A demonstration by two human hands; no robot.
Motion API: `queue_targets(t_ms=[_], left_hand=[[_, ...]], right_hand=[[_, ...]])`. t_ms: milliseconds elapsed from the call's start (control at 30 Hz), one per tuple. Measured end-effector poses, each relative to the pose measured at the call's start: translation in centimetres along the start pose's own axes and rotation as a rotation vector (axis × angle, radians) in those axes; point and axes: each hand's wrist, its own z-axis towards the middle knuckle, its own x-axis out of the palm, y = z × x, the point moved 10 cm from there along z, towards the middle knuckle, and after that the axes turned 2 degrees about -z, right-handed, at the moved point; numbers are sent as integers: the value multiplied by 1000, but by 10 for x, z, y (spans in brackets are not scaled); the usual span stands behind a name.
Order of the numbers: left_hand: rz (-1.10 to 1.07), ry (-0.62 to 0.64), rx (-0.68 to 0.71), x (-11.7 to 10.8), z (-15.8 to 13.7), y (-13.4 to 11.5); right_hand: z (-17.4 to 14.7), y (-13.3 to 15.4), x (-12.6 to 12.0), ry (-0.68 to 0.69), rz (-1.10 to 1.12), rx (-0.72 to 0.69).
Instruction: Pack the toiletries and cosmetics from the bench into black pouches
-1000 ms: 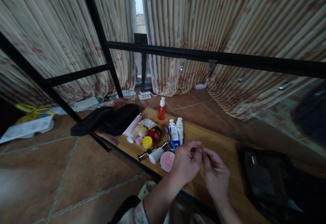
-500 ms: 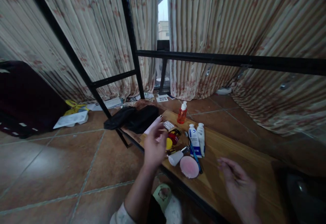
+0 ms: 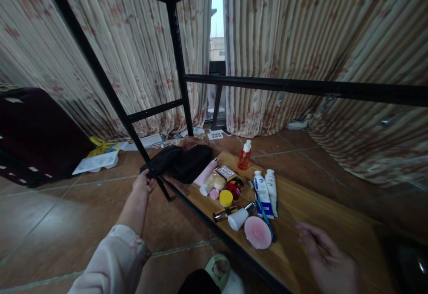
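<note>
My left hand (image 3: 144,183) reaches out to the far left end of the wooden board, its fingers closed on the near edge of a crumpled black cloth (image 3: 190,162). My right hand (image 3: 329,256) hovers over the right part of the board (image 3: 301,200), fingers loosely curled with a gap to the thumb and nothing visible in it. Between the hands lie a pink round dish (image 3: 257,232), a blue toothbrush (image 3: 265,218), two white tubes (image 3: 263,194), a white bottle (image 3: 238,219), a yellow-lidded jar (image 3: 226,198), a dark red jar (image 3: 236,187) and a pink tube (image 3: 206,172).
An orange pump bottle (image 3: 244,156) stands at the board's back edge. Black metal frame bars (image 3: 177,53) rise around the board. A dark suitcase (image 3: 36,138) and a white tray (image 3: 96,162) are on the tiled floor at left. Patterned curtains (image 3: 267,26) hang behind.
My left hand has moved left from above the toiletries to the black cloth and taken hold of its edge. The view has shifted slightly; my right hand stays over the board.
</note>
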Motion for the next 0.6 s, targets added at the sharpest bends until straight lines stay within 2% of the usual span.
queue_targets(t_ms=[100, 200, 367, 500, 567, 600], left_hand=[[-47, 58, -41, 6, 5, 3], [-123, 92, -35, 2, 4, -1], [-296, 175, 62, -13, -15, -24], [-424, 297, 205, -22, -58, -45], [-480, 510, 363, -13, -101, -56], [-455, 578, 414, -8, -124, -54]], right_hand=[[0, 6, 2, 5, -28, -54], [-1, 10, 2, 9, -31, -76], [-1, 13, 1, 22, -15, -96], [-3, 13, -2, 24, -8, -84], [-5, 13, -2, 30, 44, -42], [-6, 15, -2, 31, 89, -18]])
